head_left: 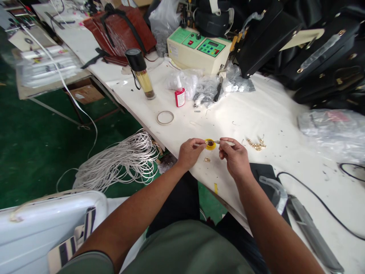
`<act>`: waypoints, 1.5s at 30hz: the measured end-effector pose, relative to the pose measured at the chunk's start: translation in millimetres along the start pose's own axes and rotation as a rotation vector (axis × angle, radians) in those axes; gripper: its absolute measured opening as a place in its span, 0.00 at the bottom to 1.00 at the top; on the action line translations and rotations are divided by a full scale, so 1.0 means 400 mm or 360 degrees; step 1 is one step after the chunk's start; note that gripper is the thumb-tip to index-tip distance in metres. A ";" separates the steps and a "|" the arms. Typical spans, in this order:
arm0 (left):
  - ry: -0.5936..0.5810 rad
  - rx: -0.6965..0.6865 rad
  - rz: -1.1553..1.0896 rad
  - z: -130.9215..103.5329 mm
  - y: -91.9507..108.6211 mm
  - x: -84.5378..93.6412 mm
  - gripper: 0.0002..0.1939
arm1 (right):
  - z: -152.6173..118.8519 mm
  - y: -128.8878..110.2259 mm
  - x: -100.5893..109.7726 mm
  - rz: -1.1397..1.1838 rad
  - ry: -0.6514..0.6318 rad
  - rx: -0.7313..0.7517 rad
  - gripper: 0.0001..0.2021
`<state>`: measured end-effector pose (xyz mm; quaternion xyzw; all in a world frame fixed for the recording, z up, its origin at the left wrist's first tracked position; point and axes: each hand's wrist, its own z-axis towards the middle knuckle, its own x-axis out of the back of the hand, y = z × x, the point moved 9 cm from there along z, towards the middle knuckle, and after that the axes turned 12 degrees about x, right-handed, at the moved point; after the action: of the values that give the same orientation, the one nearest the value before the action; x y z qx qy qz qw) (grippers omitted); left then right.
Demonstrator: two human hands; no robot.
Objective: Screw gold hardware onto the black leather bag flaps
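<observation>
On the white work surface [182,131], taking the round yellow dish with a dark centre [210,147] as the clock's middle, a small gold-coloured, roughly rectangular metal buckle [207,160] lies close by at six o'clock, nearest the person's body. It looks light, rigid and probably slick, so a fingertip pinch on its two outer sides should suit it best; its polished finish might scratch.

The left hand [189,154] comes in from nine o'clock, thumb and forefinger pinching a small gold-coloured metal fitting [206,142] at the dish's rim. That fitting seems equally light and stiff, too small for more than two fingertips, and best held by its edge. The right hand [235,154], toward four o'clock, pinches a slim, pointed tool [217,142], its tip over the dish; being thin, it should steer most finely when held near the tip.

Farther off, a loose cluster of gold-coloured metal fittings [257,144] lies at three o'clock, a pale flat ring [165,118] at ten, and a red plastic bottle with a white nozzle [180,97] at eleven.
</observation>
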<state>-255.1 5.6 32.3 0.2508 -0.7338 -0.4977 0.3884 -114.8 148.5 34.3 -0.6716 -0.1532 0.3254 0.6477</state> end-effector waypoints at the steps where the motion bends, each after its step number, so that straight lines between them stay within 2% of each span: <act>1: -0.0008 0.0012 -0.0015 0.000 0.000 0.000 0.07 | -0.001 0.000 -0.001 0.0003 -0.0001 0.0000 0.16; 22: -0.0011 0.0022 -0.0106 0.005 -0.016 -0.001 0.10 | -0.001 0.010 -0.001 -0.0017 0.0003 -0.0003 0.16; 34: -0.0019 0.0029 -0.0093 -0.002 -0.004 0.003 0.09 | -0.001 0.016 0.001 -0.0024 -0.0002 -0.0014 0.16; 45: 0.0008 0.0043 -0.0088 0.000 -0.009 0.005 0.09 | 0.003 -0.010 0.019 -0.0092 0.0047 -0.0004 0.15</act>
<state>-256.4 2.7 29.8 0.2774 -0.7323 -0.4977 0.3729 -109.0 154.8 36.6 -0.6726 -0.1632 0.2964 0.6581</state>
